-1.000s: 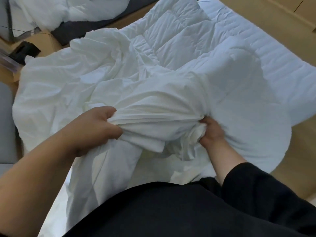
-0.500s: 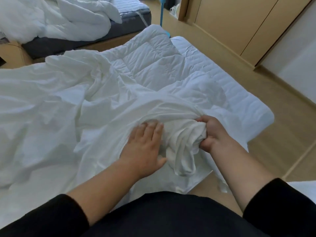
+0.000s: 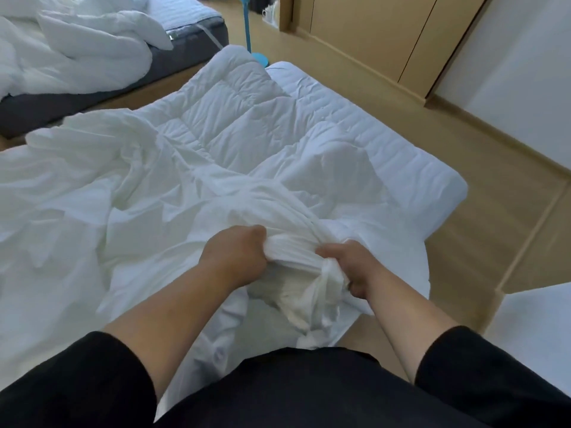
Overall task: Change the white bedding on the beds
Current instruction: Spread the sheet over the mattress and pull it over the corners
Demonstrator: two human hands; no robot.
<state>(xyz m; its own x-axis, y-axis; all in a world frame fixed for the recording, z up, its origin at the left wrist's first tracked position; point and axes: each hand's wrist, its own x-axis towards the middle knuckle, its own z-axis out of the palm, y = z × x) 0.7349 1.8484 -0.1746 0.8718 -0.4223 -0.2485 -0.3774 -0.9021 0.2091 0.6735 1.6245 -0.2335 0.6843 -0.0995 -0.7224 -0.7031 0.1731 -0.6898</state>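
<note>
Two hands hold a bunch of white cloth at the near edge of a bed. The left hand (image 3: 236, 257) is curled tight into a fist around a fold of the white cover (image 3: 92, 211), with the knuckles up. The right hand (image 3: 352, 267) sits just beside it and grips the same bunch, its fingers wrapped round the scrunched end, which hangs down in soft folds between the two arms. The cover is thin and very wrinkly. It spreads out to the left over most of the bed. Under it and past it lies a puffy quilt (image 3: 234, 112) with sewn squares, reaching toward the far end. The quilt rests on a white mattress (image 3: 401, 162) with thin lines across it, and the mattress corner shows on the right. Both arms wear black sleeves (image 3: 494, 375) pushed up from the wrists. The floor (image 3: 494, 242) is light wood. Far back on the left is a second bed (image 3: 185, 57) with a dark base and a pile of white bedding (image 3: 77, 47) heaped on top. A blue stand (image 3: 248, 29) is on the floor between the two beds. Wooden doors (image 3: 370, 32) line the wall on the right.
</note>
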